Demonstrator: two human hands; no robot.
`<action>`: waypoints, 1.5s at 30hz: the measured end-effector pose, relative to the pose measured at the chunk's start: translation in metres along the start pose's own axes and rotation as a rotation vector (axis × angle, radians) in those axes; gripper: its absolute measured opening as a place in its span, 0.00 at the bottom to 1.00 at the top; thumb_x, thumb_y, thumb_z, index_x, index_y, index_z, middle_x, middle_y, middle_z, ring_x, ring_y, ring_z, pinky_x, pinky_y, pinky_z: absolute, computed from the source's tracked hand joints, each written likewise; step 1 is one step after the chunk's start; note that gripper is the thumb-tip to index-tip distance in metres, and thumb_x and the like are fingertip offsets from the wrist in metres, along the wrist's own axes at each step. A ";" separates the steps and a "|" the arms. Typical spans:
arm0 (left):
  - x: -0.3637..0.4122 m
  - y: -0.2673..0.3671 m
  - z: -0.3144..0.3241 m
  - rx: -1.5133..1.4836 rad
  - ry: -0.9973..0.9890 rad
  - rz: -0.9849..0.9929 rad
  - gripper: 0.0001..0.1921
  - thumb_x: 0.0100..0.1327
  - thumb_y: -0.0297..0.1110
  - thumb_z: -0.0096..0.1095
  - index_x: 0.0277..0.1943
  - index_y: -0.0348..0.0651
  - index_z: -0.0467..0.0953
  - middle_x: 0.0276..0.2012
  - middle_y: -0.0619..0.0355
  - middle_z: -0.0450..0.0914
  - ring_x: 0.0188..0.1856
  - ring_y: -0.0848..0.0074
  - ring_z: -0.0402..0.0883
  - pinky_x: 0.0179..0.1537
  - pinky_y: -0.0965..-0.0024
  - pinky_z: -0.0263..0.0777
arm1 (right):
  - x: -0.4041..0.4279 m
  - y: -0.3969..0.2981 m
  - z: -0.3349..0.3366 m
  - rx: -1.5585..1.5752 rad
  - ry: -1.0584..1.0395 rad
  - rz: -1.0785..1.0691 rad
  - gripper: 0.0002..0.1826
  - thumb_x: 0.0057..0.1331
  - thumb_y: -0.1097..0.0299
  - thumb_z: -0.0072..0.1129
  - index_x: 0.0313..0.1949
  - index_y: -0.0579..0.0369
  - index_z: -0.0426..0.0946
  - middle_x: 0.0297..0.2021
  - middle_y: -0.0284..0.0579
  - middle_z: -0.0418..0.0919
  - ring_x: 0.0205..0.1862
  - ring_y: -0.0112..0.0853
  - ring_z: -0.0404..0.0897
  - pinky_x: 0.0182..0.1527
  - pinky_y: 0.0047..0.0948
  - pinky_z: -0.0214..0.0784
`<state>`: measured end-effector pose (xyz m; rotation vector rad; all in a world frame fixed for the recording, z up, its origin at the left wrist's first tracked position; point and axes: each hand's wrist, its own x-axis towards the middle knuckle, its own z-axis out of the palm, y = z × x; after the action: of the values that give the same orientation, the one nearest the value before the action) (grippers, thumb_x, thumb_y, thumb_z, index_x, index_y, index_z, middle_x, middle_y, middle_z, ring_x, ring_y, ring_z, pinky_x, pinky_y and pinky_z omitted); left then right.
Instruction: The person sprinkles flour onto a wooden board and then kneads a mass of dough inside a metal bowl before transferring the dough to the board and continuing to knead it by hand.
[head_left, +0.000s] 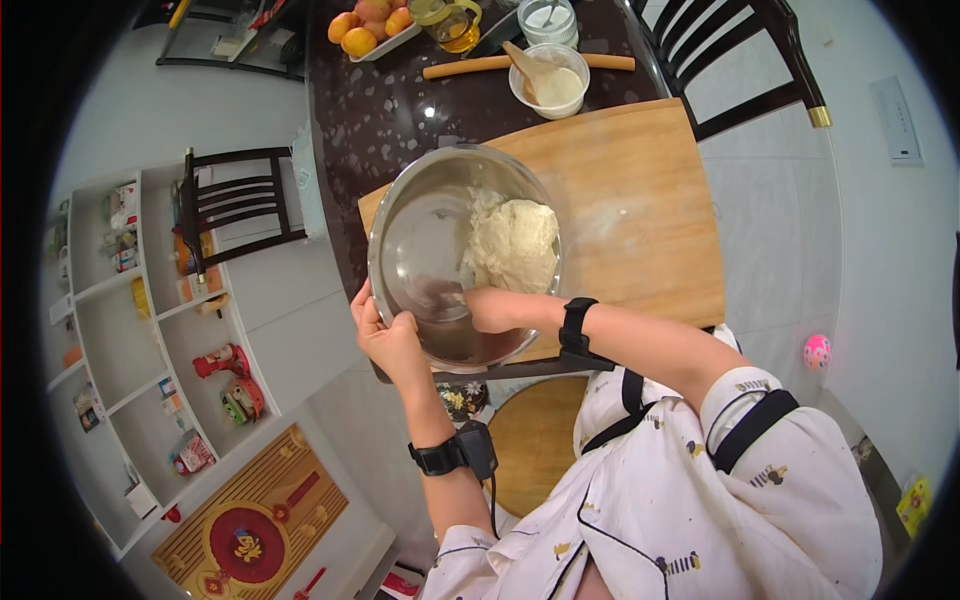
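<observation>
A large stainless steel mixing bowl (420, 225) stands, seemingly tilted, on the left part of a wooden board (637, 210). My left hand (390, 341) grips its near left rim, thumb over the edge. Inside, against the right wall, lies a lump of pale dough (516, 244) with a rough surface. My right hand (495, 310) reaches over the near rim into the bowl, just below the dough. Its fingers are curled down near the bowl's inner surface, and their tips are hard to see; whether they pinch anything cannot be told. Light flour traces mark the board.
Beyond the board on the dark table (375, 120) are a plastic tub (555, 109) of white powder with a wooden spoon (526, 69), a rolling pin (457, 69), a glass jar (551, 37), an oil jug (455, 34) and a fruit tray (390, 45). Chairs flank the table; a round stool (536, 442) stands below.
</observation>
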<state>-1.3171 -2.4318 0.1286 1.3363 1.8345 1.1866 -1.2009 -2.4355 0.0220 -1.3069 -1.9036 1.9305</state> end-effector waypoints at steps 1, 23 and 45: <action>-0.001 -0.002 0.000 0.017 -0.012 0.003 0.24 0.41 0.11 0.46 0.42 0.30 0.81 0.54 0.58 0.73 0.45 0.80 0.75 0.36 0.82 0.65 | -0.003 -0.005 -0.002 0.017 0.005 -0.059 0.24 0.54 0.83 0.49 0.53 0.62 0.74 0.48 0.60 0.79 0.53 0.50 0.76 0.51 0.41 0.68; -0.009 0.023 0.019 0.106 -0.100 0.177 0.18 0.48 0.09 0.51 0.40 0.32 0.81 0.54 0.60 0.76 0.36 0.88 0.68 0.35 0.85 0.60 | 0.011 0.024 -0.086 -0.582 0.512 -0.044 0.29 0.67 0.51 0.52 0.56 0.66 0.69 0.51 0.56 0.76 0.58 0.48 0.71 0.66 0.46 0.56; -0.037 -0.003 -0.014 0.134 0.047 0.122 0.13 0.51 0.09 0.53 0.37 0.29 0.80 0.52 0.55 0.77 0.42 0.80 0.76 0.39 0.80 0.68 | -0.005 0.021 -0.029 -0.536 -0.177 -0.103 0.24 0.48 0.47 0.64 0.34 0.56 0.84 0.32 0.52 0.84 0.38 0.48 0.83 0.41 0.42 0.74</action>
<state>-1.3181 -2.4713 0.1304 1.5256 1.9179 1.1832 -1.1697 -2.4215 0.0114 -1.1386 -2.6463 1.5890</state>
